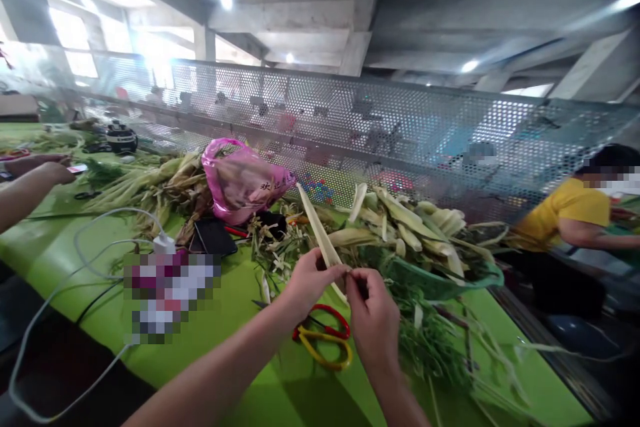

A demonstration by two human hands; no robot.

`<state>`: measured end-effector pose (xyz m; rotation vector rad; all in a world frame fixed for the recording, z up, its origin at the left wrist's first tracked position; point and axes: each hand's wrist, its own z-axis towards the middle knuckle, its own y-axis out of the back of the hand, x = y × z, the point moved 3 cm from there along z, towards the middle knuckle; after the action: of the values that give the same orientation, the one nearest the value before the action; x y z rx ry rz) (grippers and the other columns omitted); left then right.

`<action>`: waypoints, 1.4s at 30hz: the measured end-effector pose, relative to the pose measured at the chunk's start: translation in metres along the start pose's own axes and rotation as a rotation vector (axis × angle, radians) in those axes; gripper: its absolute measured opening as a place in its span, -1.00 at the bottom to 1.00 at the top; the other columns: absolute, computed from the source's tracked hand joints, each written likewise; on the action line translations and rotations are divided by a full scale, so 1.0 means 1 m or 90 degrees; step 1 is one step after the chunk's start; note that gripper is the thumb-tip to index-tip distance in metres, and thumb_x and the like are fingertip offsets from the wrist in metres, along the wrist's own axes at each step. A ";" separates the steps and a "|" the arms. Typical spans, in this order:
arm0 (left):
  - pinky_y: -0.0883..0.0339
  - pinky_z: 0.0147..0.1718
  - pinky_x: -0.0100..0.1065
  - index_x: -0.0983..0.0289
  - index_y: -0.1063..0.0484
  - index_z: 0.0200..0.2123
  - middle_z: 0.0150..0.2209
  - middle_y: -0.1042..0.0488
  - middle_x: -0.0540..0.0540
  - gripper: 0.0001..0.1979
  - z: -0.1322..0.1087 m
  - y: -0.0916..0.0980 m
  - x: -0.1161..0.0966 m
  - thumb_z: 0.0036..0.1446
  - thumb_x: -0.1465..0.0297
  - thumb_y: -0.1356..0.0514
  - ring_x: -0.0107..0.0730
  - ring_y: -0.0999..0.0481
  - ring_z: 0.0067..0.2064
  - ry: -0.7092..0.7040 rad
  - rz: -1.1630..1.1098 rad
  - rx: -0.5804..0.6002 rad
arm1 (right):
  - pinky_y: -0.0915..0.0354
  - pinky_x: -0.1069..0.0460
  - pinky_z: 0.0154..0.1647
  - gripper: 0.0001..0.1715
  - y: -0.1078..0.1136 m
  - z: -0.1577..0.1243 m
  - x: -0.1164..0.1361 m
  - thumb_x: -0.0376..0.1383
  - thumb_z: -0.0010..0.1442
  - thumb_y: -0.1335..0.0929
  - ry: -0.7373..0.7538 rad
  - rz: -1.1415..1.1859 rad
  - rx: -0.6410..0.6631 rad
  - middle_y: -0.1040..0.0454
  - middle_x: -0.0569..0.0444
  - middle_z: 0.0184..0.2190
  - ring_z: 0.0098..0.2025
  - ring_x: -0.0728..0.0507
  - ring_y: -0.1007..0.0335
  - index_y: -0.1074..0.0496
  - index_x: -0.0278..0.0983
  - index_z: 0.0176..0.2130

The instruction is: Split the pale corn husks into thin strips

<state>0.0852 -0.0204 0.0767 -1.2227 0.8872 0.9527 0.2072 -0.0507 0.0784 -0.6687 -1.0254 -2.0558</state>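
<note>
Pale long stiff leaf strip (316, 227) we are pinching with left hand (310, 280) and right hand (374, 320), risking splitting it by overbending.

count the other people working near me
2: one at far left, only an arm showing; one in a yellow shirt at far right. Others may be hidden behind the mesh.

Both hands, left (310, 280) and right (373, 320), meet fingertip to fingertip, pinched shut.
</note>
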 end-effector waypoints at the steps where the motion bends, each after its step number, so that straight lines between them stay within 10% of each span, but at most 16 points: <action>1: -0.25 -0.29 -0.37 0.34 -0.41 -0.35 -0.41 -0.45 0.05 -0.69 0.001 0.005 0.004 -0.17 0.31 -0.36 -0.40 -0.39 -0.35 -0.002 -0.001 -0.026 | -0.24 0.03 -0.42 -0.69 -0.001 0.001 -0.003 -0.03 0.20 -0.28 -0.034 0.049 0.005 -0.45 0.07 -0.47 -0.45 -0.12 -0.34 -0.34 -0.22 -0.33; 8: -0.17 -0.39 -0.42 0.32 -0.36 -0.47 -0.51 -0.36 -0.03 -0.87 0.006 0.031 0.019 -0.07 0.38 -0.24 -0.50 -0.29 -0.45 -0.030 0.099 -0.038 | -0.29 0.02 -0.41 -0.65 -0.015 0.005 -0.015 -0.02 0.07 -0.39 -0.123 0.196 0.106 -0.45 0.08 -0.49 -0.45 -0.13 -0.35 -0.39 -0.24 -0.34; 26: -0.17 -0.40 -0.44 0.28 -0.33 -0.42 -0.42 -0.42 -0.01 -0.89 0.001 0.027 0.017 0.08 0.35 -0.15 -0.47 -0.34 -0.39 -0.077 0.330 0.057 | -0.28 0.01 -0.35 -0.71 -0.011 0.006 -0.009 -0.10 0.02 -0.41 -0.153 0.201 0.133 -0.51 0.04 -0.47 -0.42 -0.13 -0.38 -0.46 -0.29 -0.36; 42: -0.16 -0.41 -0.44 0.27 -0.27 -0.40 -0.45 -0.33 -0.04 -0.90 0.001 0.025 0.025 0.10 0.36 -0.11 -0.49 -0.27 -0.42 -0.014 0.221 0.058 | -0.28 0.03 -0.33 -0.71 -0.017 0.007 -0.011 -0.11 0.09 -0.39 -0.131 0.253 0.220 -0.49 0.06 -0.42 -0.39 -0.11 -0.35 -0.45 -0.29 -0.30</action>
<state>0.0704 -0.0146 0.0447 -0.9954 1.1374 1.1844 0.2013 -0.0341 0.0665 -0.8346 -1.2167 -1.4483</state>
